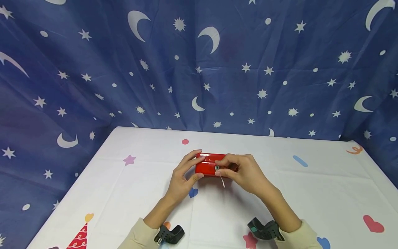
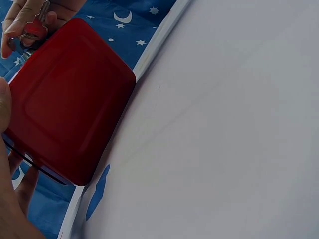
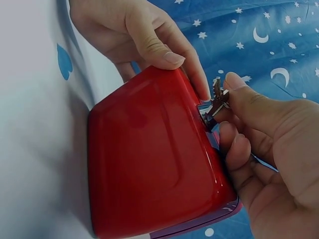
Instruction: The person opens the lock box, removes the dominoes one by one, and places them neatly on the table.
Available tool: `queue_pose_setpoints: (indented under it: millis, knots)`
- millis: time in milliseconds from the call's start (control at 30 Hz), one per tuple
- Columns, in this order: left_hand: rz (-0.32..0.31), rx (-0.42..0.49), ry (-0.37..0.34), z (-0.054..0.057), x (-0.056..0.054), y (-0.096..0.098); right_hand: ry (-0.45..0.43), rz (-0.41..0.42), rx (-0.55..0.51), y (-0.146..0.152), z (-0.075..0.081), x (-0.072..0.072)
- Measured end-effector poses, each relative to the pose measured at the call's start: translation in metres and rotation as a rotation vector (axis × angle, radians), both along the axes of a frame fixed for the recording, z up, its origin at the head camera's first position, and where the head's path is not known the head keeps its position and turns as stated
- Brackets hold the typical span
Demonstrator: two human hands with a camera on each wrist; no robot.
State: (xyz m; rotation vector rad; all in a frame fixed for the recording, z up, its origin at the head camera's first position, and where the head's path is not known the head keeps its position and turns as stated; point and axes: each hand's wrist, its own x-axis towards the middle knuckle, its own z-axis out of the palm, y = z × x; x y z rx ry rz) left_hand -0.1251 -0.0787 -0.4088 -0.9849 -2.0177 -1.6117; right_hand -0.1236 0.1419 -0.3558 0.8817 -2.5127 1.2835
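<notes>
A small red cash box with a glossy finish stands on the white table, its round lock facing up. My left hand grips the box's left end, thumb on the near side and fingers over the top and far side. At the lock, my right hand pinches a key between thumb and index finger. Other keys on the same ring hang loose beside it, seen in both wrist views. The right fingertips partly hide where the key meets the lock.
A white tablecloth printed with colourful shapes covers the table. Behind it hangs a blue curtain with moons and stars. Dark straps sit on both wrists.
</notes>
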Motion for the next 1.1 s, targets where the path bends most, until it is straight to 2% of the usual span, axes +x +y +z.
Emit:
queue_pose_setpoints:
  millis: [467, 767, 1100]
  knots:
    - [-0.001, 0.006, -0.016, -0.0012, -0.0005, 0.0002, 0.041, 0.003, 0.003, 0.0005, -0.0045, -0.0028]
    - [0.005, 0.01, -0.016, -0.0027, -0.0015, -0.0004, 0.093, -0.032, 0.027, -0.0041, -0.0052, -0.0027]
    - [0.01, -0.011, -0.02, -0.0014, 0.0005, 0.0007, 0.051, -0.022, 0.076, 0.0003, -0.0018, 0.0001]
